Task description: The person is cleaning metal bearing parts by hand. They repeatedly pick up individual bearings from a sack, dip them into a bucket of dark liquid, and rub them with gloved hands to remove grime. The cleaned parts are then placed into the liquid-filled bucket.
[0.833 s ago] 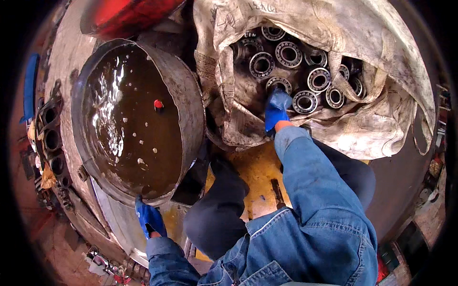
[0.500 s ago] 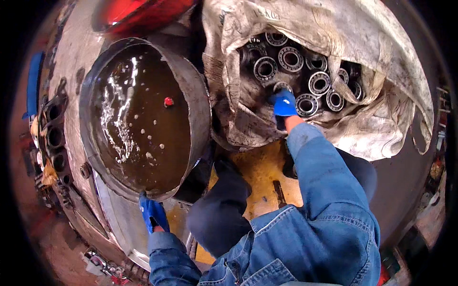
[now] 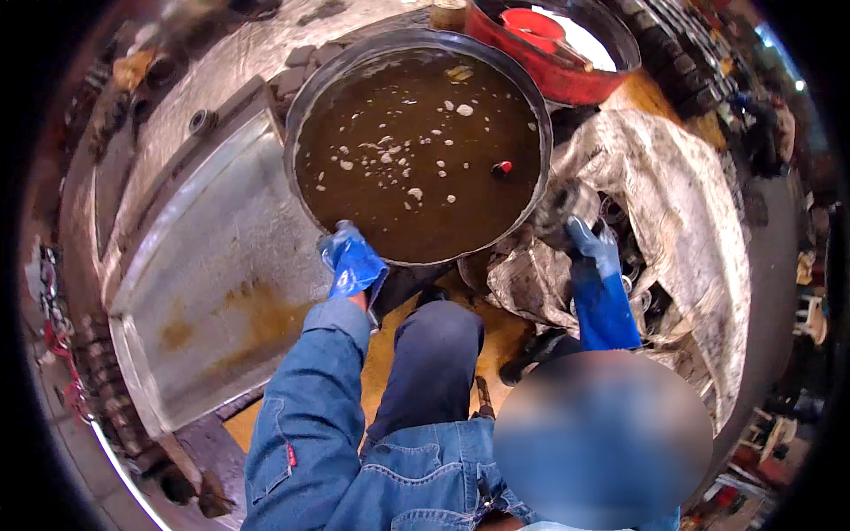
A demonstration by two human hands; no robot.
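Observation:
A round metal tub [image 3: 299,181] holds murky brown liquid with pale froth, and a small red-and-black object [image 3: 502,168] floats near its right side. My left hand [image 3: 352,257], in a blue glove, grips the tub's near-left rim. To the tub's right, my right hand [image 3: 598,252], also in a blue glove, holds a grey, motion-blurred bearing [image 3: 558,203] at its fingertips, between the tub and the sack. Beneath that hand is the open, dirty white sack [image 3: 682,195] with several more bearings [image 3: 643,299] in it, partly hidden by its folds and my arm.
A shallow metal tray [image 3: 221,257] with rusty stains lies left of the tub. Behind, at the right, stands a red drum [image 3: 567,75] with a red bowl [image 3: 534,29] in it. A single ring-shaped part [image 3: 202,121] sits beyond the tray. My legs are over a yellow surface [image 3: 390,354].
My right hand has come up out of the sack toward the tub with a bearing. My left hand stays at the rim. The view has swung left, bringing the tray and red drum in.

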